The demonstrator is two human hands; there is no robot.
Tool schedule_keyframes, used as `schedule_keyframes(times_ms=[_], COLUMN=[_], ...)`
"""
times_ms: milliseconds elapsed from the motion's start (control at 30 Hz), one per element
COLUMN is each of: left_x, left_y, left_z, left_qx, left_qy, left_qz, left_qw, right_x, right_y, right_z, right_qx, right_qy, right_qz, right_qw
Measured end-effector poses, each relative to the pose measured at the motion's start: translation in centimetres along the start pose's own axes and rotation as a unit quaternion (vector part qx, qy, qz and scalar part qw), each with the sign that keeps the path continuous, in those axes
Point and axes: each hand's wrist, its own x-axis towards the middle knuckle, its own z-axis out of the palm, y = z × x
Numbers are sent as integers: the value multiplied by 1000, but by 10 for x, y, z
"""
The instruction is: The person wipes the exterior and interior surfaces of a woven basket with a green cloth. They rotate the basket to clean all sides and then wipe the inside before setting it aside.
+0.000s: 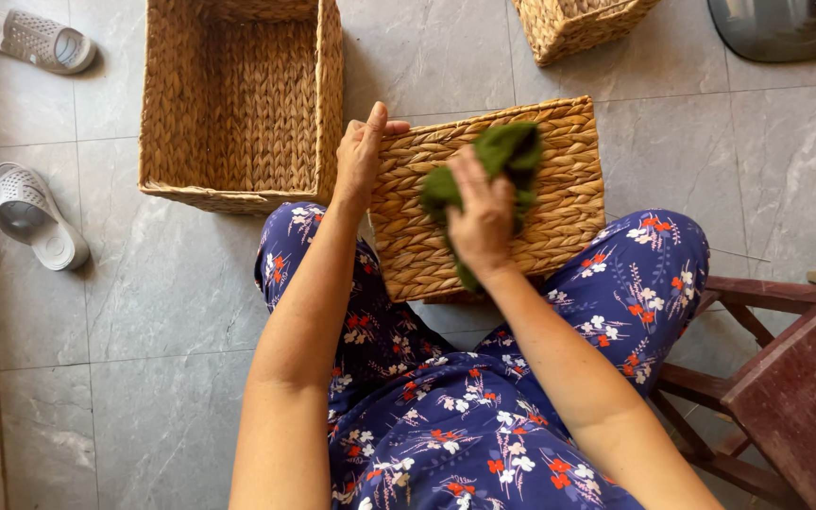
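Observation:
A woven straw basket point(559, 189) lies upturned across my knees, its flat side facing up. My left hand point(361, 156) grips its left edge, thumb over the top corner. My right hand point(482, 222) presses a crumpled dark green cloth point(507, 151) against the middle of the woven surface. My legs in blue flowered trousers frame the basket from below.
A larger open woven basket point(238, 104) stands on the grey tiled floor at upper left. Another basket corner point(578, 28) shows at the top. Two white slippers point(30, 38) point(30, 212) lie at left. A dark wooden stool point(786, 387) sits at lower right.

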Motion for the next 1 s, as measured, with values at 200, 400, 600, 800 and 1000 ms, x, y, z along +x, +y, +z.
schedule_keyframes(times_ms=[200,400,600,800,1000], left_x=[5,-3,-5,-4,-3], left_y=[-3,-1,3,0,-3], left_z=[-7,-2,3,3,0], left_qx=[27,13,38,46,38], left_qy=[-2,0,14,22,34], left_qz=[32,-19,-6,1,-7], left_qw=[999,1000,999,999,999], right_x=[21,26,31,30,16], right_y=[-54,32,111,75,-1], right_z=[31,7,-50,-36,-5], right_qx=[13,5,-4,7,11], right_qy=[-44,-25,50,22,-3], right_qz=[-143,-17,138,170,-70], right_qw=[989,1000,989,985,997])
